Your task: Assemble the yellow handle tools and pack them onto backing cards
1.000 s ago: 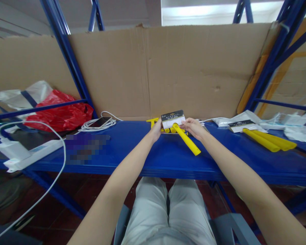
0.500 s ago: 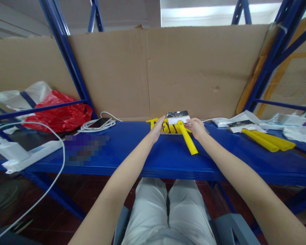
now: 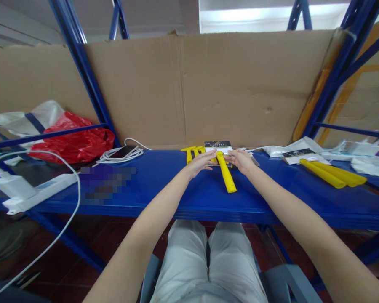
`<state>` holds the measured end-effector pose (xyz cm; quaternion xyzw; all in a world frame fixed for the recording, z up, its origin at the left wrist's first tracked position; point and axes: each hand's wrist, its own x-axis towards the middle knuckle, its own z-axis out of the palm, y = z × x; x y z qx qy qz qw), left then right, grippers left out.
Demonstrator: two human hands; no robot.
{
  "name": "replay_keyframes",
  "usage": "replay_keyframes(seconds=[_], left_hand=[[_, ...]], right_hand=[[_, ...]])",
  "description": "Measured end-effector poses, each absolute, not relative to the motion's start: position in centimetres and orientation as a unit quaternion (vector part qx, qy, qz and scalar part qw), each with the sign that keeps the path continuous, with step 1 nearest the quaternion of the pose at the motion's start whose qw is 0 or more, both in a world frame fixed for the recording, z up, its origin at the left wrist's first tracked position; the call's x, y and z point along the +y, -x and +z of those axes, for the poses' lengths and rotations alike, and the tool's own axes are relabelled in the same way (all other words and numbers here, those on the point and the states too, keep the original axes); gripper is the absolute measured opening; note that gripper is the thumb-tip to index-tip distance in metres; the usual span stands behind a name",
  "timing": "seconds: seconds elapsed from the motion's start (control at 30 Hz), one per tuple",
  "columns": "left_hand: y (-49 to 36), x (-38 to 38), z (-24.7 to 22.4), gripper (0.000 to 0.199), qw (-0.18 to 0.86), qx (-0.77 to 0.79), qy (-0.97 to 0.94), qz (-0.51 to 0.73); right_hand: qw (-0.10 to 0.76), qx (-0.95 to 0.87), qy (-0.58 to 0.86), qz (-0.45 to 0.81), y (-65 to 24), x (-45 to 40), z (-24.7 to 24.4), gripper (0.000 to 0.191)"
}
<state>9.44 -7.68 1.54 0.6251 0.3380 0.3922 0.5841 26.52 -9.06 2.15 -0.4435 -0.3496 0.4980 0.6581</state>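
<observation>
A yellow-handled tool with a black-and-white card at its head is in front of me, its handle slanting toward the table's front edge. From the left, my left hand closes on the head, thumb on top and fingers lower. My right hand pinches the other side of the head with closed fingers. The tool's flat end is partly hidden by my fingers. Behind my left hand, more yellow handles lie side by side at the back of the blue table.
Right, two yellow handles with a similar card lie beside white plastic packets. Left are a phone on a coiled white cable, a red bag and a white power strip. A cardboard panel stands behind the blue table.
My left hand has moved right and closed onto the tool's head. The tool and card have shifted slightly left and lower, and my right hand has moved with them.
</observation>
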Motion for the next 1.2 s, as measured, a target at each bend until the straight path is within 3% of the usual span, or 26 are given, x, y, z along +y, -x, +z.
replay_keyframes(seconds=[0.3,0.53,0.73,0.87,1.0,1.2], left_hand=[[-9.5,-7.7,1.7,0.044,0.598,0.338,-0.592,0.421],[-9.8,-7.8,1.8,0.057,0.592,0.358,-0.585,0.423],[-9.8,-8.0,2.1,0.069,0.595,0.349,-0.588,0.423],[-9.7,-7.8,1.9,0.073,0.594,0.355,-0.591,0.415],[-9.6,-7.6,1.7,0.077,0.594,0.352,-0.601,0.403],[-9.6,-7.7,1.7,0.078,0.599,0.359,-0.607,0.379]], right_hand=[[0.628,-0.402,0.505,0.434,-26.5,-8.6,1.9,0.018],[0.639,-0.512,0.538,0.201,-27.3,-6.8,0.2,0.026],[0.553,-0.654,0.512,0.066,-28.0,-6.6,-0.1,0.021],[0.521,-0.685,0.495,0.118,-27.6,-6.9,-0.2,0.024],[0.521,-0.68,0.481,0.186,-26.9,-7.3,-0.5,0.039],[0.494,-0.673,0.493,0.246,-25.9,-8.7,-0.1,0.029]])
